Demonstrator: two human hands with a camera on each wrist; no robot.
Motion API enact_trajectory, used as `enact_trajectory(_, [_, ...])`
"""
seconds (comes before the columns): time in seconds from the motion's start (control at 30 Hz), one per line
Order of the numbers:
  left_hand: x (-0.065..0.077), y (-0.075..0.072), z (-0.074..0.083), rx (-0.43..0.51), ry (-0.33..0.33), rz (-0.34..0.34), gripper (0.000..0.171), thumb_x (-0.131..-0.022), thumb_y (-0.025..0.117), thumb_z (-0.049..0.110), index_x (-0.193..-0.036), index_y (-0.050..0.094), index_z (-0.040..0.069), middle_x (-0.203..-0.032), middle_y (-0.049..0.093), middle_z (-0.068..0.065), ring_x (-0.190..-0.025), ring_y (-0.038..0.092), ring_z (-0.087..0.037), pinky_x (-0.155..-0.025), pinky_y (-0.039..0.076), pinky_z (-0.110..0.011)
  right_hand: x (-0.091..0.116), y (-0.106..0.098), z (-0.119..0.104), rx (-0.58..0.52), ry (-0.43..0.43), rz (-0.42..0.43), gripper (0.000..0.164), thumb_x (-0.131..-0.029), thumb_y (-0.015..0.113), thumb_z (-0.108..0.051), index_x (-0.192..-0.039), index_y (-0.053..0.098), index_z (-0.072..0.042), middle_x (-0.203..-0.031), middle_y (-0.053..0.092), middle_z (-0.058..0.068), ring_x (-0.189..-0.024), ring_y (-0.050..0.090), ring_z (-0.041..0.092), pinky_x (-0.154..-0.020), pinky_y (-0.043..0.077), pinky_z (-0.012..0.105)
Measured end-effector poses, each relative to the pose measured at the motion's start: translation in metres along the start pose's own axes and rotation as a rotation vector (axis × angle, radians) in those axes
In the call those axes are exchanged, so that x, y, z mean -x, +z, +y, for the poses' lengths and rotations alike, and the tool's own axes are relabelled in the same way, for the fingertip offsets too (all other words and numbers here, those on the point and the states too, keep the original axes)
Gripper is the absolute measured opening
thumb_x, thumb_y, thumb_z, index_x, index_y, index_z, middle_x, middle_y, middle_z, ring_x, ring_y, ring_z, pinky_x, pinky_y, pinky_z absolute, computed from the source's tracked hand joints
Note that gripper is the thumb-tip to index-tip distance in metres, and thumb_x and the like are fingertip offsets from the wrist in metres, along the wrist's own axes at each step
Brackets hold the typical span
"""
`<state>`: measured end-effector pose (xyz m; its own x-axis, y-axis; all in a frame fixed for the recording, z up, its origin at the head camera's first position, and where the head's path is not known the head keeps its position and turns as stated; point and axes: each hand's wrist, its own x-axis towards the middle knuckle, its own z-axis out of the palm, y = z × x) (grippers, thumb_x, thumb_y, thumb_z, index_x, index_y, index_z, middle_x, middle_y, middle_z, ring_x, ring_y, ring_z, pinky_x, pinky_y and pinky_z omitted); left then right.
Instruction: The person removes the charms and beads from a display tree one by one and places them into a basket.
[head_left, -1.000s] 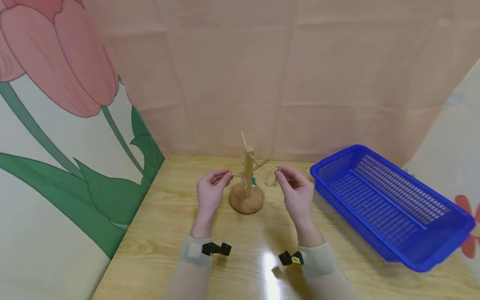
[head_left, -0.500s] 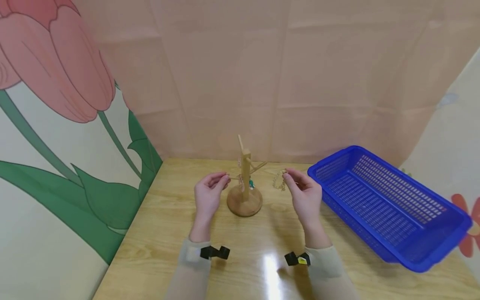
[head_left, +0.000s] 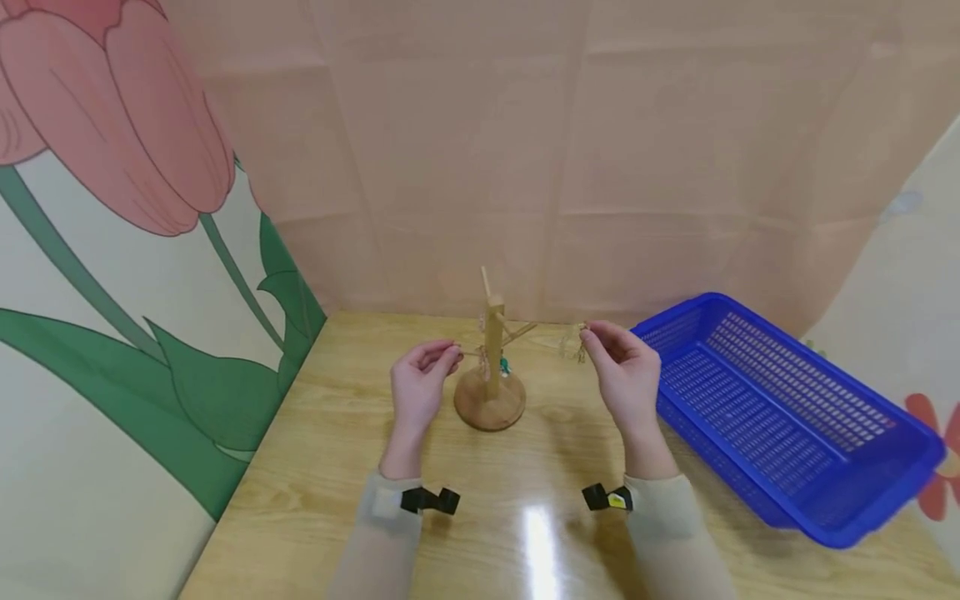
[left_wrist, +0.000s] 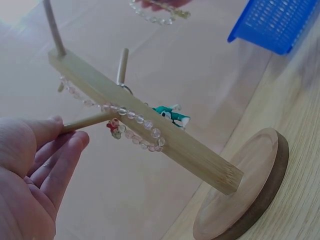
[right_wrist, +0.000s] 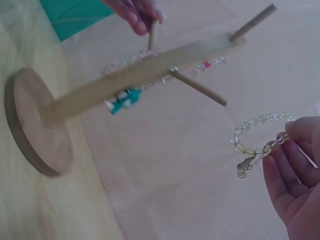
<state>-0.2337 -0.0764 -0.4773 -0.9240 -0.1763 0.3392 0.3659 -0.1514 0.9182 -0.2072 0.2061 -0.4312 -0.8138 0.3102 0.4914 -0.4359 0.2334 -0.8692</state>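
Observation:
A wooden jewelry stand [head_left: 492,350] with a round base and several pegs stands upright on the table. My left hand [head_left: 418,387] pinches the end of one peg [left_wrist: 92,121] between thumb and fingers. From that peg hangs a pink beaded bracelet [left_wrist: 156,133] with a small red charm. A teal-and-white figure charm [left_wrist: 166,113] dangles on the stand's other side. Right of the stand, my right hand [head_left: 632,379] pinches a clear and pale-yellow beaded bracelet [right_wrist: 272,117] in the air. Its metal charm [right_wrist: 244,167] hangs down, apart from the nearest peg [right_wrist: 200,91].
A blue plastic basket [head_left: 750,508] sits on the right of the wooden table [head_left: 322,500], close beside my right hand. Behind the table hangs a pink cloth [head_left: 450,167]. A tulip-printed panel [head_left: 150,275] borders the left side.
My right hand has moved to the right with the clear beaded bracelet, away from the stand and closer to the basket. The left hand has kept its pinch on the peg.

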Motion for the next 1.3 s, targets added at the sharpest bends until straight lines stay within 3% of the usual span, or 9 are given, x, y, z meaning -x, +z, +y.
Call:
enact_trajectory(0.2, [0.001,0.0,0.0,-0.017,0.003,0.0,0.013,-0.097,0.079,0.0,-0.107,0.077,-0.009,-0.099,0.079,-0.022,-0.086,0.079,-0.018,-0.078,0.069,-0.032,-0.011,-0.014,-0.03,0.089,-0.048,0.003,0.015,-0.098,0.077,0.002,-0.111,0.077,0.01,-0.098,0.078,0.012,-0.08,0.069,0.003,-0.07,0.057,0.01])
enact_trajectory(0.37, [0.0,0.002,0.002,-0.031,0.007,0.014,0.013,-0.096,0.08,0.0,-0.106,0.078,-0.008,-0.099,0.079,-0.022,-0.085,0.078,-0.018,-0.077,0.069,-0.031,-0.024,-0.034,-0.014,0.166,-0.04,0.023,0.017,-0.098,0.08,-0.005,-0.113,0.08,0.004,-0.098,0.079,0.004,-0.08,0.068,0.001,-0.066,0.056,0.009])
enact_trajectory(0.5, [-0.001,0.004,0.003,-0.025,0.003,0.015,0.013,-0.096,0.08,-0.002,-0.106,0.077,-0.01,-0.099,0.079,-0.023,-0.084,0.078,-0.016,-0.077,0.069,-0.031,-0.03,-0.048,-0.017,0.192,-0.009,0.019,0.022,-0.098,0.081,-0.013,-0.116,0.08,0.0,-0.097,0.079,-0.003,-0.082,0.07,0.004,-0.068,0.057,0.01])
enact_trajectory(0.7, [-0.001,0.003,0.003,-0.021,-0.003,0.026,0.016,-0.095,0.08,-0.002,-0.107,0.076,-0.013,-0.099,0.079,-0.023,-0.083,0.078,-0.018,-0.077,0.069,-0.03,-0.037,-0.066,-0.031,0.263,0.081,-0.051,0.031,-0.102,0.078,-0.029,-0.123,0.079,-0.006,-0.106,0.078,-0.001,-0.093,0.07,0.009,-0.074,0.058,0.011])
enact_trajectory(0.97, [-0.001,0.003,0.002,-0.013,-0.004,0.031,0.013,-0.095,0.08,-0.001,-0.105,0.078,-0.009,-0.098,0.079,-0.022,-0.089,0.078,-0.037,-0.077,0.068,-0.03,-0.049,-0.089,-0.033,0.382,0.155,-0.191,0.041,-0.103,0.073,-0.044,-0.131,0.076,-0.013,-0.115,0.076,0.0,-0.1,0.069,0.007,-0.078,0.056,0.009])
enact_trajectory(1.3, [-0.001,0.004,0.002,0.015,-0.018,0.036,0.013,-0.095,0.08,-0.002,-0.105,0.078,-0.011,-0.099,0.078,-0.024,-0.084,0.077,-0.017,-0.077,0.068,-0.029,-0.055,-0.115,-0.033,0.47,0.151,-0.272,0.039,-0.102,0.075,-0.042,-0.128,0.077,-0.013,-0.11,0.078,-0.008,-0.095,0.069,0.001,-0.077,0.054,0.007])
